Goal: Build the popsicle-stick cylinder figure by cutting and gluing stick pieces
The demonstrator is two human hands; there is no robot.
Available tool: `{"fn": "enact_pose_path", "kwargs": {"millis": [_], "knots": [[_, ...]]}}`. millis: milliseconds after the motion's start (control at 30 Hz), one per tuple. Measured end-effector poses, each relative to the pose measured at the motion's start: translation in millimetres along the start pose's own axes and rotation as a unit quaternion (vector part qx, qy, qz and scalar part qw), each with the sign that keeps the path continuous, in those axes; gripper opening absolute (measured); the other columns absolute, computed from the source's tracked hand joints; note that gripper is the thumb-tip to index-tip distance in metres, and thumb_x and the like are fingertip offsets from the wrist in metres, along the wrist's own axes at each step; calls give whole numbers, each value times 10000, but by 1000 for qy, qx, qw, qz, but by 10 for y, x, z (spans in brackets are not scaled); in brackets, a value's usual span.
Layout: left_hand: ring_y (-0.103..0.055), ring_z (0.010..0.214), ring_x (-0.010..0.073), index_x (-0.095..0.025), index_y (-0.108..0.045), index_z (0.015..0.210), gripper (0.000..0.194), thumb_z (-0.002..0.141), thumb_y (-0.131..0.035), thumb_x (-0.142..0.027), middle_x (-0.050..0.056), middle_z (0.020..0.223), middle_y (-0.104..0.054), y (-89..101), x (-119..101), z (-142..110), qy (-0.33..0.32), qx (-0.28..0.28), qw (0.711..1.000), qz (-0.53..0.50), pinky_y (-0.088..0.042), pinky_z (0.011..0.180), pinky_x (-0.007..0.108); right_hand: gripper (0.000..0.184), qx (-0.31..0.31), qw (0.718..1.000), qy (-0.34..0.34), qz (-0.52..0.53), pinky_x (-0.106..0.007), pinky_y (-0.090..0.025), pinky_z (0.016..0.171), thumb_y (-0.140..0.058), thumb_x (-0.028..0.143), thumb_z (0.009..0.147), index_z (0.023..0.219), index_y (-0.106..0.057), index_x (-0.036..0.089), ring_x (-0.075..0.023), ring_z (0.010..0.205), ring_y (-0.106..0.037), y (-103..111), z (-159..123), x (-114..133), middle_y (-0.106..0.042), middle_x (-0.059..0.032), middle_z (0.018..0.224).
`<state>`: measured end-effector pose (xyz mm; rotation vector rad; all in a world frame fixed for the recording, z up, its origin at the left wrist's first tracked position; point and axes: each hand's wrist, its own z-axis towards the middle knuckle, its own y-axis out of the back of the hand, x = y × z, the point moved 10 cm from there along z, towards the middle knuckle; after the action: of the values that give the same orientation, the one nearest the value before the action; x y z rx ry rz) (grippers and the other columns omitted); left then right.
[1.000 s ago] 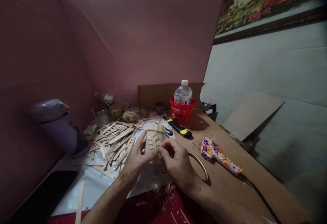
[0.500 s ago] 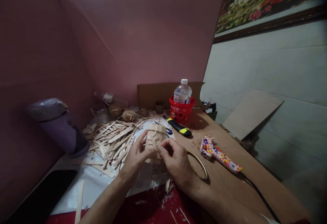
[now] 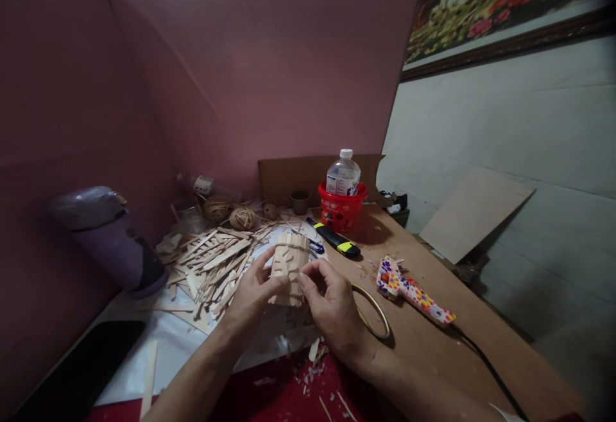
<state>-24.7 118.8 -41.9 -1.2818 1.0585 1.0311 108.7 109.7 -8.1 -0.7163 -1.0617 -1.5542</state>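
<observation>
A small barrel-shaped craft of pale wooden sticks (image 3: 291,261) stands tilted between my hands, with a raised band near its top and little chips over its side. My left hand (image 3: 257,287) is closed around its left side, thumb across the front. On the right, my right hand (image 3: 330,297) has thumb and forefinger pinched together at the craft's edge; whatever is between those fingertips is too small or hidden to make out. Behind the craft lies a blue-handled tool (image 3: 316,247), partly hidden.
Loose craft sticks (image 3: 224,261) are heaped at left, near twine balls (image 3: 242,218) and a purple tumbler (image 3: 118,245). At right lie a black-yellow cutter (image 3: 337,239), a tape ring (image 3: 375,312) and a flowered glue gun (image 3: 409,290). A red bucket (image 3: 342,207) holds a bottle (image 3: 343,175).
The wooden craft has shifted slightly left and turned a little in my left hand. My right fingertips have drawn slightly away from its front toward the right edge.
</observation>
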Motion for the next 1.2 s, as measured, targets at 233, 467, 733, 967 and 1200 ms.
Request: {"fn": "enact_pose_path", "kwargs": {"millis": [233,467,733,967,1200], "knots": [[-652,958,275,-131,-366,1399,869,641,-764,-280,144,1074,-695,14,-18,14,-10,-23,1000,-6,-497,771,324,75,-3,1000,-6,-19,-250,-426,602,-550,244,841,781,-560,200,-144,642,-557,-2,3,-6,-612,0,713],[-630,994,291,-139,-361,1402,800,673,-682,-203,141,1121,-665,5,-34,-4,-3,-24,999,-27,-492,776,348,100,2,1000,-24,1,-238,-414,573,-544,252,842,759,-559,198,-140,633,-543,-13,-9,-55,-598,5,695],[-643,937,267,-151,-384,1391,762,681,-654,-206,122,1101,-671,-4,-29,-20,-5,-21,999,-25,-491,757,339,110,-3,999,-34,23,-243,-426,591,-563,264,825,745,-575,190,-141,627,-535,1,23,-70,-593,7,680],[-608,1028,282,-150,-378,1397,792,666,-678,-196,130,1118,-646,-6,-22,0,-9,-23,1000,-17,-477,816,345,167,8,992,-89,89,-255,-420,571,-582,323,792,742,-602,165,-147,610,-524,-32,12,-165,-593,-6,660],[-588,1073,311,-135,-321,1413,836,679,-710,-225,159,1177,-612,-3,-13,-16,-10,-25,1000,-7,-481,827,362,190,-2,980,-142,136,-249,-393,532,-610,346,747,717,-606,158,-136,565,-491,-72,6,-288,-564,7,612]]}}
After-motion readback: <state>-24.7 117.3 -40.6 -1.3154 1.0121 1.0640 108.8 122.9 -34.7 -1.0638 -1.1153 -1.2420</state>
